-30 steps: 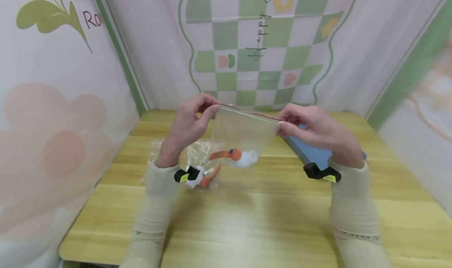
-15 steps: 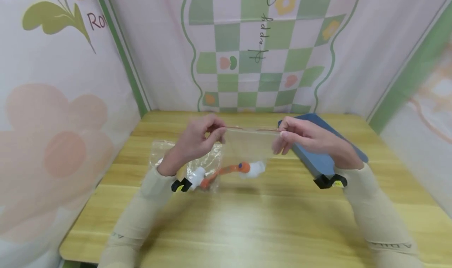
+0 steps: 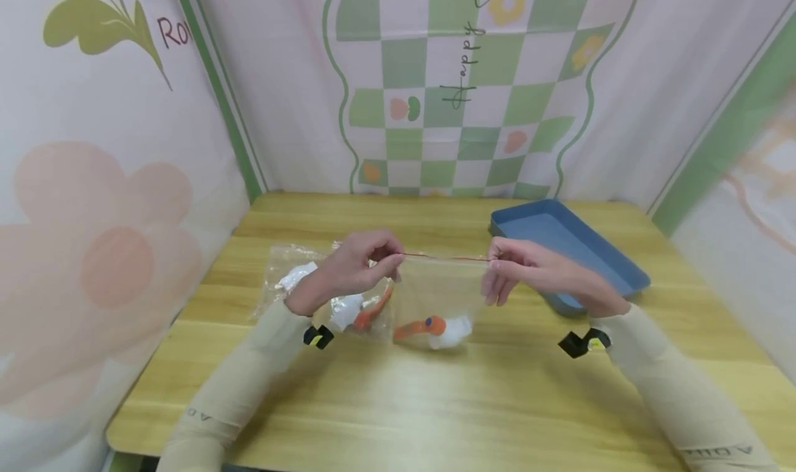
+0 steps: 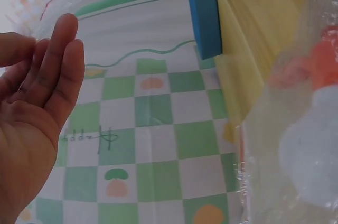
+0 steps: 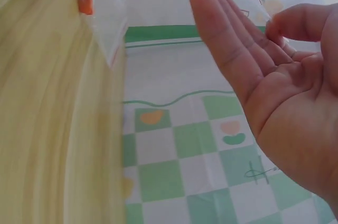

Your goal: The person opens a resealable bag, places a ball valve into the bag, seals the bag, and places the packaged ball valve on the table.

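Observation:
Between both hands hangs a clear zip bag with a red line along its top. My left hand pinches one top corner between thumb and index finger. At the opposite corner my right hand pinches the red edge the same way. Its other fingers extend behind the film, as the right wrist view shows. Low in the bag lies an orange curved piece with a blue dot, beside a white piece. The bag's bottom is close over the table.
More clear bags lie on the wooden table by my left wrist, holding white pieces and an orange piece. A blue tray stands at the back right, partly behind my right hand. Printed curtains surround the table.
Both hands have lowered the zip bag toward the table and nearer to me, its top edge now level. More of the blue tray and of the bags at left shows.

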A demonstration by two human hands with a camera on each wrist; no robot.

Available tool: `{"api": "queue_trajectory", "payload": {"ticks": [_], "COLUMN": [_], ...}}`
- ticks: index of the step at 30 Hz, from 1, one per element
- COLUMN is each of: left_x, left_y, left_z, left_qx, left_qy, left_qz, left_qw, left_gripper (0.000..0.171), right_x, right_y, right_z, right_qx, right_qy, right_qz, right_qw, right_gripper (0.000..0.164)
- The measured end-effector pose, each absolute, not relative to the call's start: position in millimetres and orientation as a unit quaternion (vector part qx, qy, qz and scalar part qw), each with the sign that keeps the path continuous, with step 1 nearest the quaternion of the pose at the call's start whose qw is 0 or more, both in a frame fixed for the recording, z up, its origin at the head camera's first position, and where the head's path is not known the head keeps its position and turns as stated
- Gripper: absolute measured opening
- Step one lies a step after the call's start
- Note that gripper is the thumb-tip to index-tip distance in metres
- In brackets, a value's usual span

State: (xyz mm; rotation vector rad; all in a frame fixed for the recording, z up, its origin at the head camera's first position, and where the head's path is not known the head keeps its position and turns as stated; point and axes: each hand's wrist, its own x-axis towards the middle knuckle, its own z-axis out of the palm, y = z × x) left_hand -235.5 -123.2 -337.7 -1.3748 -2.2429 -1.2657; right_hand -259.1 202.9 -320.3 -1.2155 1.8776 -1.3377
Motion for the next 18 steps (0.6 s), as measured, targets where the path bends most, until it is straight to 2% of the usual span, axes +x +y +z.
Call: {"api": "queue_trajectory", "payload": {"ticks": [6,10,18], "left_x": [-257,-272,-306], "left_y": [-122,-121,-118], "left_z": [-345,-348,-358], "left_qx": [-0.388,-0.337,-0.271], "left_qy": [-0.82,-0.869,-0.936], "left_qz": [-0.41,-0.359,-0.224], "left_qw": [0.091,0.054,-0.004], "left_gripper": [0.005,0.009,0.015], "right_x": [-282,-298,-335], "right_y": [202,199,184], "right_z": [-335,-347,-379], "right_qx": [-0.385,-0.336,-0.243], "right_qy": [0.715,0.74,0.775], "right_qz": [-0.528,-0.522,-0.516], "right_qw": [0.249,0.258,0.272], "right_gripper": [0.021,0.028,0.03]}}
